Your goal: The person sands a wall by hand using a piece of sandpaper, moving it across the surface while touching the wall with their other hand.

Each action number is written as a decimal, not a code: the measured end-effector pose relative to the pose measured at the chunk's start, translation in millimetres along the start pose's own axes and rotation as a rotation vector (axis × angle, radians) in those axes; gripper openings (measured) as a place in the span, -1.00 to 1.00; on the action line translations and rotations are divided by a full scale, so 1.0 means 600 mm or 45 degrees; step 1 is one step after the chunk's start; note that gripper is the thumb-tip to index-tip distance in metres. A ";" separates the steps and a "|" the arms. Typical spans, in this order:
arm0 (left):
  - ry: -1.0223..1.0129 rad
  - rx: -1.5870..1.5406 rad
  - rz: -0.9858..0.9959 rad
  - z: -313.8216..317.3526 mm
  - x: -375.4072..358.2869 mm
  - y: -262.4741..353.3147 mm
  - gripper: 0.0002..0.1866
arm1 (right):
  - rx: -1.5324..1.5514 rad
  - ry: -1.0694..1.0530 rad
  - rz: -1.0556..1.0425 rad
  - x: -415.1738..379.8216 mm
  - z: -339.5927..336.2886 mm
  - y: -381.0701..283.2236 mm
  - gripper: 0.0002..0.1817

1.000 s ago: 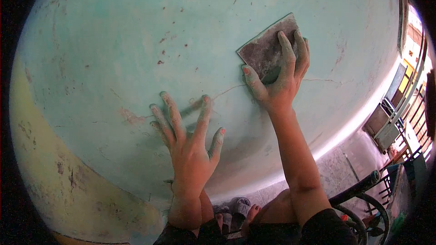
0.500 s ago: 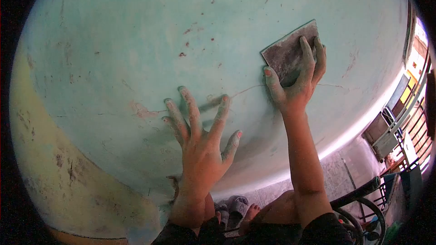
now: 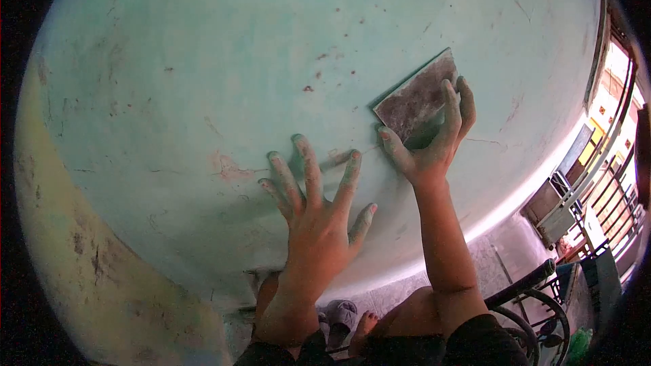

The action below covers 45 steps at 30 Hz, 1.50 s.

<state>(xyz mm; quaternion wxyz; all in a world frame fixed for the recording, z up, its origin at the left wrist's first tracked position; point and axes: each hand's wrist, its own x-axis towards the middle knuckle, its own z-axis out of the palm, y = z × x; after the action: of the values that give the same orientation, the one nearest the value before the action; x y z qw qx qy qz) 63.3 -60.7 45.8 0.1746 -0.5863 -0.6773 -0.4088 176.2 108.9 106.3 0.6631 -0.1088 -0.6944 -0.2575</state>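
A pale green wall (image 3: 203,74) with cracks and dark spots fills most of the head view. My left hand (image 3: 315,237) lies against it with fingers spread, its fingertips close to a thin crack, and nothing is in it. My right hand (image 3: 434,149) grips a dark, dusty rectangular plate (image 3: 415,98) with a thin light edge. The thumb is at the plate's lower left side and the fingers at its right side. The plate's far side faces the wall and is hidden. Pale dust coats the fingers of both hands.
A yellowish stained surface (image 3: 88,251) borders the wall at left. Below are my legs, a grey slipper (image 3: 341,313) and the tiled floor. Dark curved metal furniture (image 3: 536,298) stands at lower right, with a barred opening (image 3: 614,190) beyond it.
The view has shifted slightly. The plate and my right hand appear farther left and lower, closer to my left hand. My left hand stays spread by the same crack.
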 end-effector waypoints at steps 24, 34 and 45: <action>-0.222 -0.063 0.062 -0.007 -0.008 -0.015 -0.21 | -0.018 0.077 0.127 0.051 0.030 -0.051 -0.11; -0.303 -0.105 0.087 -0.015 -0.007 -0.019 -0.20 | -0.139 0.221 0.418 0.065 0.034 -0.033 -0.10; -0.167 -0.100 0.074 -0.005 -0.006 -0.019 -0.16 | -0.147 0.162 0.429 0.065 0.035 -0.045 -0.13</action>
<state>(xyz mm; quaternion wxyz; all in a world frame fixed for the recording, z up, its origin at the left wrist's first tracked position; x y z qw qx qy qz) 52.6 -65.2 41.1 0.1185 -0.6377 -0.6533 -0.3906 140.9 89.3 138.7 0.7321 -0.2449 -0.6069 -0.1889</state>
